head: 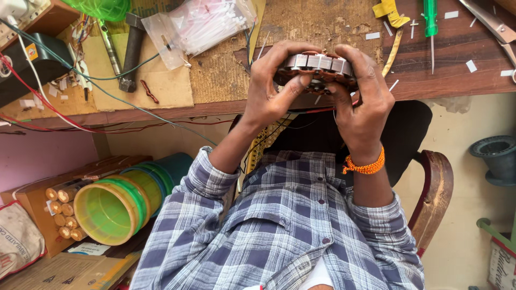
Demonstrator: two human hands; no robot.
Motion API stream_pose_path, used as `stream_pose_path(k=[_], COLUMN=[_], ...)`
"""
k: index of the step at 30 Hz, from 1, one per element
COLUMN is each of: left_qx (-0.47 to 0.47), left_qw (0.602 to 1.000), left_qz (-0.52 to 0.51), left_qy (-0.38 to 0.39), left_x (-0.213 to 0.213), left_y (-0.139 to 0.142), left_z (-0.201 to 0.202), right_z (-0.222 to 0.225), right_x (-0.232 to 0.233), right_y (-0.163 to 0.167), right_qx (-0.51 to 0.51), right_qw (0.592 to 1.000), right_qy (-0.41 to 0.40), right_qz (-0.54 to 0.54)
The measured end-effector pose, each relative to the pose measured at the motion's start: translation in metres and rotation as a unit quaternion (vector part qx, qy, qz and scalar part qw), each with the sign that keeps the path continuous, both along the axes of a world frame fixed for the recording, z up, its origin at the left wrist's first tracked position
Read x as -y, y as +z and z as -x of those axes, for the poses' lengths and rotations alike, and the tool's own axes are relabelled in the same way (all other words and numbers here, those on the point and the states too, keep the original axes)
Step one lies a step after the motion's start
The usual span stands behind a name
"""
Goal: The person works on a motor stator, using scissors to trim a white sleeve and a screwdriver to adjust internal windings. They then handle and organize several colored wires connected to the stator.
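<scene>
A person in a plaid shirt grips a motor stator (318,69), ringed with copper windings, in both hands at the near edge of a wooden worktop (457,59). The left hand (271,86) is clamped on the stator's left side, thumb pressed across its underside; the right hand (364,99), an orange bead bracelet (366,165) at the wrist, wraps the right side. A hammer (131,51) lies farther back, beside a plastic bag of white strips (201,24); a green-handled screwdriver (431,24) lies toward the right end.
</scene>
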State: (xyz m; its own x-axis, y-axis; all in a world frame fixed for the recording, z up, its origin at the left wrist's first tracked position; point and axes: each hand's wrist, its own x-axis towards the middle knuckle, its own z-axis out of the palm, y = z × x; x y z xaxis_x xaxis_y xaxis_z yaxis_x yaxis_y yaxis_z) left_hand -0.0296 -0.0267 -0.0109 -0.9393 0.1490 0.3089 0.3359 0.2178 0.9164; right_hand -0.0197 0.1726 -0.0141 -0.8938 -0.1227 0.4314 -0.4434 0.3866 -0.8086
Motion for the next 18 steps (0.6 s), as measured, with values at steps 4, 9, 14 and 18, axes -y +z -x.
stream_pose_path(k=[4,9,14,18], left_qx=[0.042,0.012,-0.075,-0.150], left_qw=[0.999,0.996,0.992,0.984], left_qz=[-0.018,-0.038,0.040,0.095], left_qy=[0.001,-0.075,-0.094,-0.022], left_x=[-0.004,0.012,0.023,0.018], left_y=[-0.001,0.002,0.011,0.015], left_z=[0.002,0.013,0.006,-0.013], right_z=[0.010,0.007,-0.003,-0.003], right_x=[-0.003,-0.003,-0.006,-0.006], right_y=[-0.002,0.001,0.007,0.012], right_qx=[-0.033,-0.023,-0.043,-0.030], right_qw=[0.999,0.999,0.997,0.998], right_qy=[0.013,0.029,0.049,0.054], right_qz=[-0.015,-0.011,-0.030,-0.026])
